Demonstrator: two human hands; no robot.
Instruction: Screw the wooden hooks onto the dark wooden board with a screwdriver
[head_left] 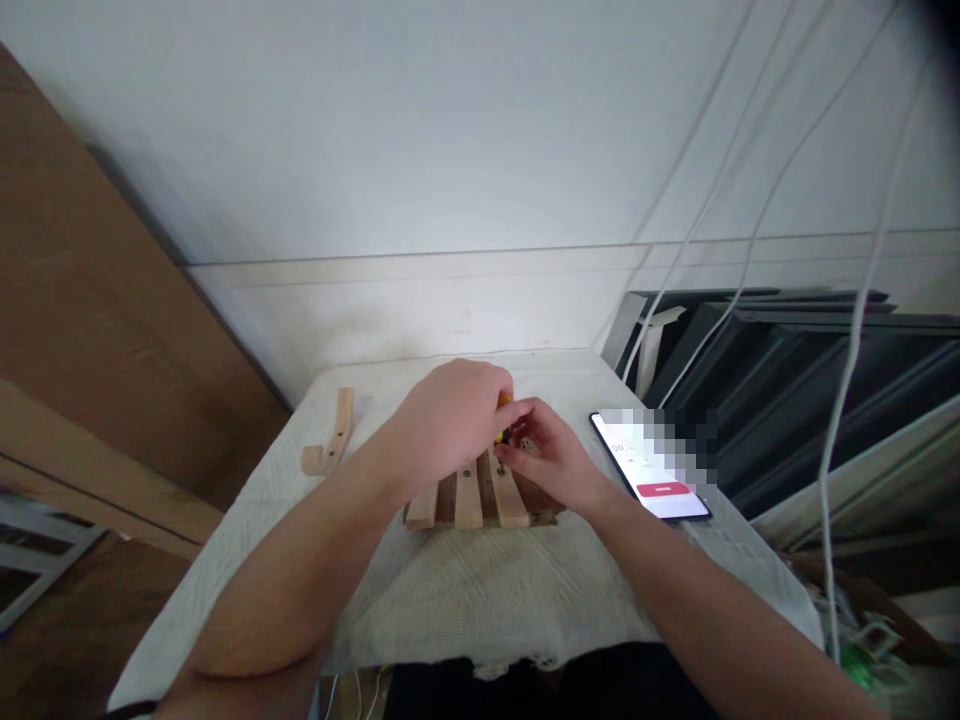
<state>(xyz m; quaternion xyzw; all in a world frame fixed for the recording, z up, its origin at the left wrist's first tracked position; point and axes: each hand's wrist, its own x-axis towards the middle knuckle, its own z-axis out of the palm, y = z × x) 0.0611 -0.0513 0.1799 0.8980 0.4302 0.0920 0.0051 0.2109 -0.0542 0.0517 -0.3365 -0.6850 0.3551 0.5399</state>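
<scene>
A small slatted wooden piece point(471, 500) lies on a white cloth-covered table point(480, 590). My left hand point(448, 418) is curled in a fist over it, gripping a tool with a yellow and black handle point(502, 418) that stands upright on a slat. My right hand point(546, 455) pinches the lower end of that tool just above the wood, fingers closed. The tool's tip is hidden by my fingers.
A curved wooden part point(330, 438) lies at the table's far left. A phone point(651, 466) with a lit screen rests at the right. Dark panels point(795, 380) lean beside the table, white cables point(847, 380) hang down, and brown boards point(97, 330) stand on the left.
</scene>
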